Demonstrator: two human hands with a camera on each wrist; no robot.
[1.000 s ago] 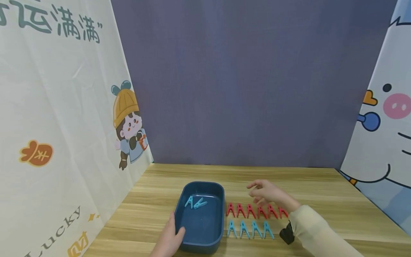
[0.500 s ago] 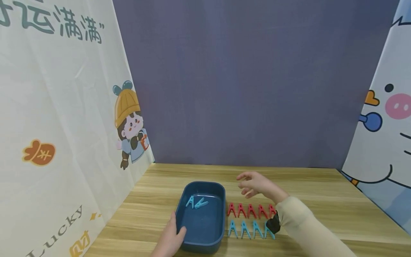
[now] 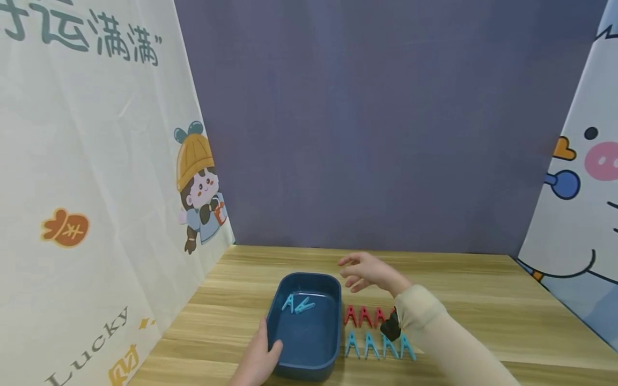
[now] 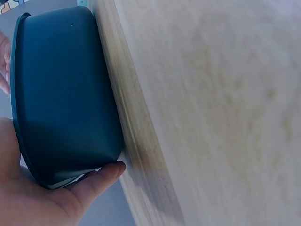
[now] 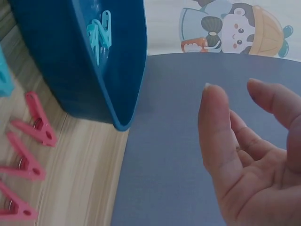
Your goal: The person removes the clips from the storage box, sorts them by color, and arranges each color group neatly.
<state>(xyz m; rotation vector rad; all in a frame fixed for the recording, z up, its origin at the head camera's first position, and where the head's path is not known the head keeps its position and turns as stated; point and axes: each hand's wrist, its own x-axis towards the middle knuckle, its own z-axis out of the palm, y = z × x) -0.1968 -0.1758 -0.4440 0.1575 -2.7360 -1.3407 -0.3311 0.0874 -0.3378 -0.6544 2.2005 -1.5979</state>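
Observation:
A dark blue plastic bin (image 3: 304, 370) stands on the wooden table, with two light blue clothespins (image 3: 305, 306) lying inside it. My left hand (image 3: 258, 356) grips the bin's left side, thumb over the rim; the left wrist view shows its fingers (image 4: 101, 181) against the outer wall. Raised beyond the bin's right side, my right hand (image 3: 369, 272) has relaxed, spread fingers and holds nothing. Red clothespins (image 3: 365, 317) lie in a row right of the bin, partly hidden by my right forearm. In front of them is a row of light blue clothespins (image 3: 370, 346).
The wooden table (image 3: 232, 300) ends at a grey-purple back panel (image 3: 338, 134). A white printed curtain (image 3: 111, 161) hangs on the left and another printed curtain (image 3: 574, 225) on the right. A black device (image 3: 391, 326) sits at my right wrist.
My right hand has moved left and up, away from above the red row and towards the bin. More red clothespins are now hidden behind the forearm. My left hand keeps its grip.

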